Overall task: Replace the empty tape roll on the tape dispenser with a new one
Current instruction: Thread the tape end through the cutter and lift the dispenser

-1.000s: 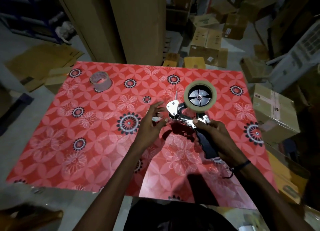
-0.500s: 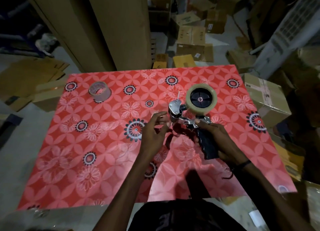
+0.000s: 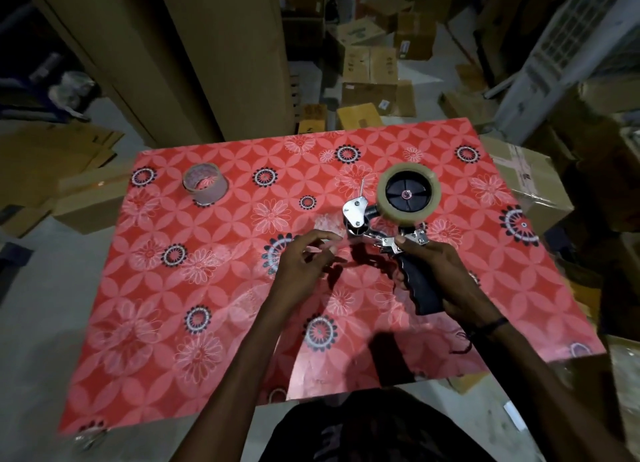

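Here the right hand (image 3: 446, 271) is wrapped tight around the black handle of the tape dispenser (image 3: 391, 226), thumb up near the metal frame, holding it just above the table (image 3: 207, 323) at centre right. The left hand (image 3: 298, 257) sits just left of the dispenser's front end, fingers curled and pinched toward each other; something thin and clear seems caught between them, likely the tape's loose end, but blur keeps me from saying for certain. The new tape roll (image 3: 408, 194) is already seated on the black hub, at the far side of the dispenser. The empty roll (image 3: 205, 183), a bare clear core, stands on the table's far left, well apart. Judgement: the roll swap looks done, threading remains. The tape end will be flimsy, sticky and prone to folding on itself, so take it by the very edge. The dispenser is rigid and best held by the handle, clear of the cutting blade.
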`<move>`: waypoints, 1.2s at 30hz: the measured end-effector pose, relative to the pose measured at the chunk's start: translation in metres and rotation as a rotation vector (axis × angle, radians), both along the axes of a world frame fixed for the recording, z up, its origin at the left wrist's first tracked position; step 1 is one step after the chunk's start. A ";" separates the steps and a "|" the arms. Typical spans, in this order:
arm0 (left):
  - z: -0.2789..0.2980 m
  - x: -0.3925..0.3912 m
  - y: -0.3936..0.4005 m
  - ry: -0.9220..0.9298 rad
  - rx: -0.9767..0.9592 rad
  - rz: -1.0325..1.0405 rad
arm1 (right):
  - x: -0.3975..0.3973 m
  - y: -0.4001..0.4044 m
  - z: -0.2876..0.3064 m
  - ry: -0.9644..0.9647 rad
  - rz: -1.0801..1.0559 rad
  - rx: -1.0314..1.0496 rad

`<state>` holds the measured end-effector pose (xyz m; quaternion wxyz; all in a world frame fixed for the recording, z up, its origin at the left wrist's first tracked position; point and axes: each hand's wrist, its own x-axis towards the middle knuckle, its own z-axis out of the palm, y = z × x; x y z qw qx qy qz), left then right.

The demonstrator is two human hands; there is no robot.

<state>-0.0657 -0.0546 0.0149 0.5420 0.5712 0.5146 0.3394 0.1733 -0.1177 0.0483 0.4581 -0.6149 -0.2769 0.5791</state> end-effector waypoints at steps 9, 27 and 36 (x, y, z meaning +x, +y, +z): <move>0.006 -0.016 0.006 -0.110 -0.255 -0.039 | -0.003 -0.001 0.001 -0.021 0.006 0.070; 0.017 0.003 0.032 -0.018 -0.561 0.120 | 0.004 -0.003 -0.005 -0.117 0.043 0.075; 0.006 0.005 0.034 0.181 -0.426 0.132 | 0.002 -0.004 -0.012 -0.219 0.011 0.099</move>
